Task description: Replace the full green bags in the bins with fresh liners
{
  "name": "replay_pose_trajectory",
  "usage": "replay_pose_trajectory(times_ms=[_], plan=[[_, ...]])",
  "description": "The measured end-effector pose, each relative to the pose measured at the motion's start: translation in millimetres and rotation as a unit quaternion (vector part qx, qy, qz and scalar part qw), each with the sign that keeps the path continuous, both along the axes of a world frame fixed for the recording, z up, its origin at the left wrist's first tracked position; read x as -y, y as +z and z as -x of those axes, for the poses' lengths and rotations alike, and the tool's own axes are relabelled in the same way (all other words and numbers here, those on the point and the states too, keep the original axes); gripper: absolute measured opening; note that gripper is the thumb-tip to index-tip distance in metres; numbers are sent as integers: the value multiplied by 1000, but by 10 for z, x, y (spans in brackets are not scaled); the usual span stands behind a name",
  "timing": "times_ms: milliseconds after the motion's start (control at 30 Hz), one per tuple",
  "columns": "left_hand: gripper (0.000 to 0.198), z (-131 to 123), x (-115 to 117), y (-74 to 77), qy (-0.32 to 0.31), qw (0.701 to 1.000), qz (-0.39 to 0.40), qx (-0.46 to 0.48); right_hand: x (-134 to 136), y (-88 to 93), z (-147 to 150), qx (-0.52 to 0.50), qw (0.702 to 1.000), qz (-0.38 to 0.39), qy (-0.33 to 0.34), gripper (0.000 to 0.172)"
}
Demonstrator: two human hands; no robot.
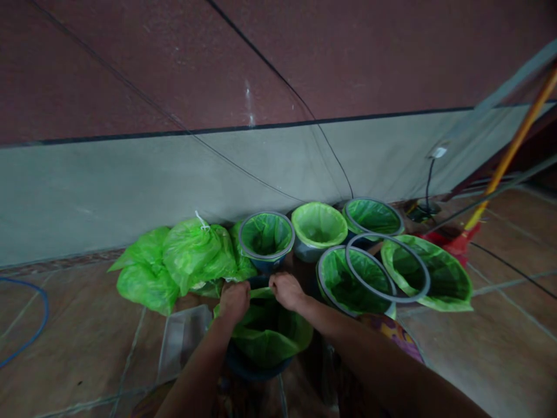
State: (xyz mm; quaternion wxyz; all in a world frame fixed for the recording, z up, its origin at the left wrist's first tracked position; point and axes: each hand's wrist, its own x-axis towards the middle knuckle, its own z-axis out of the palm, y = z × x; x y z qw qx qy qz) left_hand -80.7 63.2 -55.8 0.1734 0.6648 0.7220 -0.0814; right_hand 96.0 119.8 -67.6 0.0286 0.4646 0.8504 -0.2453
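My left hand (234,301) and my right hand (286,290) are both closed on the far edge of a green bag liner (265,337) that lies over a dark blue bin (252,368) right in front of me. The two hands are a short way apart, pinching the plastic at the bin's rim. Just beyond them stands another blue bin with a green liner and a grey ring (266,237).
Several more lined bins (319,226) stand along the wall, with a loose grey ring (387,268) leaning across two of them. Tied green bags (187,258) lie at the left. A clear tray (183,339), a blue hose (30,325), cables and a broom handle (511,148) are nearby.
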Motion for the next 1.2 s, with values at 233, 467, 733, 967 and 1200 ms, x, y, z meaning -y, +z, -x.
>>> replay_pose_trajectory(times_ms=[233,467,733,967,1200], plan=[[23,-16,-28,53,22,997,-62,41,-22,23,-31,-92,995,4,-38,62],[31,27,5,-44,59,997,-40,2,-91,2,-1,-66,993,52,-81,24],[30,296,-42,-129,159,982,-20,100,-210,-149,-65,-100,979,109,-138,21],[30,611,-106,-286,221,968,-3,121,-492,-385,161,-94,979,111,-144,24],[35,721,-156,-585,236,965,36,107,-609,-759,265,-57,977,122,-166,25]])
